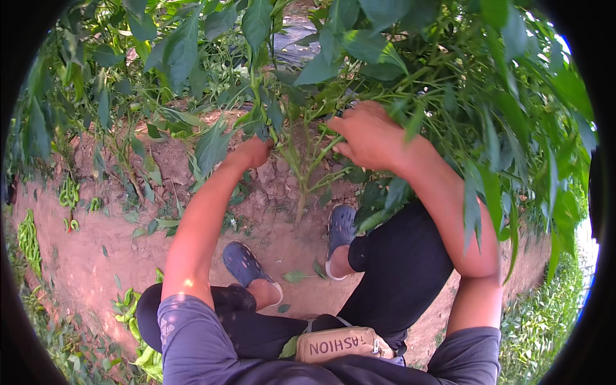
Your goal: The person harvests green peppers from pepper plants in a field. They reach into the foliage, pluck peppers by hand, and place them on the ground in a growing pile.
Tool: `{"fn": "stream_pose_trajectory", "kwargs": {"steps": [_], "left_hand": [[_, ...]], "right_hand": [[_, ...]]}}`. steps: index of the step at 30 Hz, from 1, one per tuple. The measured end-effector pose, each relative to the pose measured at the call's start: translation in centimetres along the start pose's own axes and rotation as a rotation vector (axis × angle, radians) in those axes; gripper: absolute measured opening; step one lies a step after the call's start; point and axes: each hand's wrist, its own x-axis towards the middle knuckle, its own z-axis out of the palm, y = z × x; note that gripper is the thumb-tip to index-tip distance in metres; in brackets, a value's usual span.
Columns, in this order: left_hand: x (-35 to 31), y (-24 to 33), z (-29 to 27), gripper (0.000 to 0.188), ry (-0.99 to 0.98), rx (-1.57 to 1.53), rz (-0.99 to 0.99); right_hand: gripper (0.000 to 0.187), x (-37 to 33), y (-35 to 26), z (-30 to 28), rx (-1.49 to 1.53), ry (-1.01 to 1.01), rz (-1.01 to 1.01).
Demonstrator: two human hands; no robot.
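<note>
A green pepper plant with a forked stem stands in front of me. My left hand is closed among the leaves left of that stem. What its fingers hold, if anything, is hidden by the foliage. Bent inward from the right, my right hand is beside the plant's right-hand branches. Its thumb and forefinger are apart, and I see nothing held between them. The other fingers are partly hidden behind the hand. Broad leaves hang close to my left wrist.
Piles of picked green peppers lie on the soil at left and lower left. Dense foliage overhangs my right arm. My feet, in dark clogs, are on the bare soil. A tan waist bag sits at my lap.
</note>
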Motion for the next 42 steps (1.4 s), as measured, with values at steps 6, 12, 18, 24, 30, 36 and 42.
{"fn": "stream_pose_trajectory", "kwargs": {"steps": [6, 12, 18, 24, 30, 36, 42], "left_hand": [[10.8, -2.9, 6.3, 0.029, 0.405, -0.561, 0.052], [16.5, -4.1, 5.2, 0.029, 0.449, -0.842, 0.055], [18.9, -5.2, 3.8, 0.029, 0.443, -1.036, 0.117], [20.3, -5.9, 1.9, 0.030, 0.424, -1.154, 0.175], [20.3, -5.4, 1.3, 0.030, 0.371, -1.246, 0.210], [20.2, -5.1, 0.7, 0.031, 0.305, -1.308, 0.214], [20.0, -5.3, 1.8, 0.032, 0.290, -1.355, 0.239]], "right_hand": [[0.048, -1.6, 1.3, -0.1, 0.084, 0.102, -0.070], [0.054, -0.3, 1.9, -1.6, 0.092, -0.053, 0.002], [0.061, 0.6, 2.5, -1.9, 0.140, -0.223, 0.103], [0.061, 1.7, 2.0, -2.6, 0.142, -0.248, 0.106], [0.061, 1.5, 2.2, -2.1, 0.228, -0.249, 0.133], [0.052, 1.4, 2.1, -1.7, 0.212, -0.206, 0.134], [0.060, 1.8, 2.0, -1.9, 0.154, -0.137, 0.052]]}}
